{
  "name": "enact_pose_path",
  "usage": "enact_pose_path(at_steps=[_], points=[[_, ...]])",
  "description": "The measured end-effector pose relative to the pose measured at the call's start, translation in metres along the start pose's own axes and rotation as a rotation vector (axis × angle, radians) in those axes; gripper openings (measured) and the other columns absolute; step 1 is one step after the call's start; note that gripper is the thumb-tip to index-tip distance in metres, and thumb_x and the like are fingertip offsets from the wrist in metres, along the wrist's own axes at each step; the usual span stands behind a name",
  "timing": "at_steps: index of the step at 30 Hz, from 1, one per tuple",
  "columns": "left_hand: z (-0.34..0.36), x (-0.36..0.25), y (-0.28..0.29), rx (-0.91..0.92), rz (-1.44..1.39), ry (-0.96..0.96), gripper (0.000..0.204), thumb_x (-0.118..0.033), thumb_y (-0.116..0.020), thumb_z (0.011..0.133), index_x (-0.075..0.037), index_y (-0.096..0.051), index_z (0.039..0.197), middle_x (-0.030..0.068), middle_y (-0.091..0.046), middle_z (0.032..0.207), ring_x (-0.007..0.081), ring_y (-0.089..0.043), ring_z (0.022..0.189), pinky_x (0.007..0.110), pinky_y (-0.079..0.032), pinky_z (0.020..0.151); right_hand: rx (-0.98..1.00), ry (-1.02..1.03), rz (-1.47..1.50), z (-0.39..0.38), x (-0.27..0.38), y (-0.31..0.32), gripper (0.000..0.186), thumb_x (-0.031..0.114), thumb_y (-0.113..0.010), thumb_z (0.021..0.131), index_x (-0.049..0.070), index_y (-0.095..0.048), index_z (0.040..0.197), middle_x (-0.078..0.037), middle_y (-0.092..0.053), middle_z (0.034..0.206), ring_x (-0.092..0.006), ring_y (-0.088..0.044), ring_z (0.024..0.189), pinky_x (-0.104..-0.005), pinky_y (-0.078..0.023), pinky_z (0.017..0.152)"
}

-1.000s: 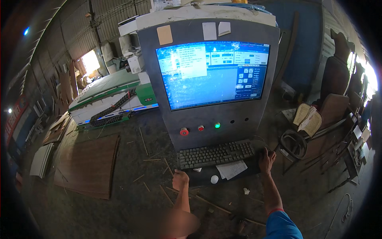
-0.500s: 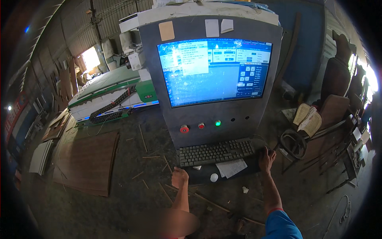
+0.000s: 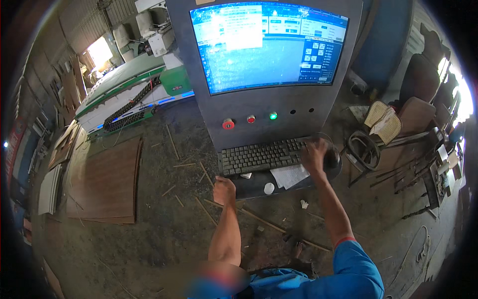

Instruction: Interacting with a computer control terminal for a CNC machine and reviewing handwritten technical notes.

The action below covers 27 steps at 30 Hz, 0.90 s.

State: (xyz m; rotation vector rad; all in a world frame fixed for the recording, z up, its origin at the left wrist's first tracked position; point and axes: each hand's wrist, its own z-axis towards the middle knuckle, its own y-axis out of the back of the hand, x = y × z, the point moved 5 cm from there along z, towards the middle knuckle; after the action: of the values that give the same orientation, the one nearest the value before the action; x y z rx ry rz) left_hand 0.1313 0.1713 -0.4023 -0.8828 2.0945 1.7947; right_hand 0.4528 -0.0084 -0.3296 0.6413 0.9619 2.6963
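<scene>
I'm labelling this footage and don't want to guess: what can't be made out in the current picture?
Head view:
Right hand: blurred, so key contact is unclear.
Keyboard: some right-end keys covered by that hand.
Left hand: palm hidden, the hand being closed.
Screen: lettering too small, partly washed out by glare.
Cabinet: top cut off by the upper edge.

Workshop, industrial type. Grey control cabinet (image 3: 234,105) with screen (image 3: 269,65), push buttons (image 3: 251,119) and keyboard (image 3: 264,156). Long white-and-green machine (image 3: 124,75), black cable chain (image 3: 133,102) along its side. Brown sheets (image 3: 102,184), stacked on stained floor (image 3: 164,239); thin strips (image 3: 264,221) scattered nearby. Corrugated wall (image 3: 117,15) behind. Woven panels (image 3: 383,122) at right, possibly chair parts, too dim to confirm.
</scene>
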Motion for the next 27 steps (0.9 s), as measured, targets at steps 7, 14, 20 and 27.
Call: enact_pose_path(at_steps=[7,14,20,27], points=[[0.003,0.003,-0.018,0.012,-0.039,0.018,0.059,-0.039,-0.028,0.103,-0.002,-0.073,0.091,0.0182,-0.071,0.093,0.0372,-0.068,0.088,0.050,-0.054,0.077,0.336,0.148,-0.057,-0.001,0.079,-0.104,0.044,0.020,-0.057,0.080,0.016,-0.064,0.123,-0.031,-0.037,0.132,-0.0452,-0.035,0.119,-0.0568,-0.031,0.099],[0.004,0.012,-0.009,-0.012,-0.014,0.082,0.059,-0.039,-0.029,0.103,-0.001,-0.073,0.091,0.0188,-0.071,0.093,0.0391,-0.068,0.088,0.051,-0.054,0.077,0.585,0.060,-0.172,0.003,0.092,-0.126,0.052,0.024,-0.058,0.078,0.015,-0.060,0.128,-0.033,-0.029,0.144,-0.0444,-0.030,0.128,-0.0531,-0.026,0.104],[-0.004,0.001,-0.006,0.002,-0.041,-0.047,0.060,-0.038,-0.027,0.103,0.000,-0.072,0.092,0.0214,-0.070,0.091,0.0402,-0.068,0.086,0.052,-0.054,0.076,0.370,0.055,-0.077,0.017,0.072,-0.091,0.051,0.022,-0.063,0.074,0.011,-0.059,0.124,-0.028,-0.040,0.132,-0.0439,-0.034,0.120,-0.0558,-0.033,0.096],[-0.005,0.001,-0.006,-0.060,-0.043,-0.025,0.060,-0.039,-0.027,0.103,-0.001,-0.072,0.093,0.0198,-0.071,0.092,0.0408,-0.067,0.088,0.052,-0.054,0.078,-0.011,-0.216,-0.192,-0.006,-0.043,-0.005,0.043,0.014,-0.064,0.071,0.013,-0.061,0.114,-0.022,-0.045,0.118,-0.0424,-0.039,0.110,-0.0550,-0.036,0.090]])
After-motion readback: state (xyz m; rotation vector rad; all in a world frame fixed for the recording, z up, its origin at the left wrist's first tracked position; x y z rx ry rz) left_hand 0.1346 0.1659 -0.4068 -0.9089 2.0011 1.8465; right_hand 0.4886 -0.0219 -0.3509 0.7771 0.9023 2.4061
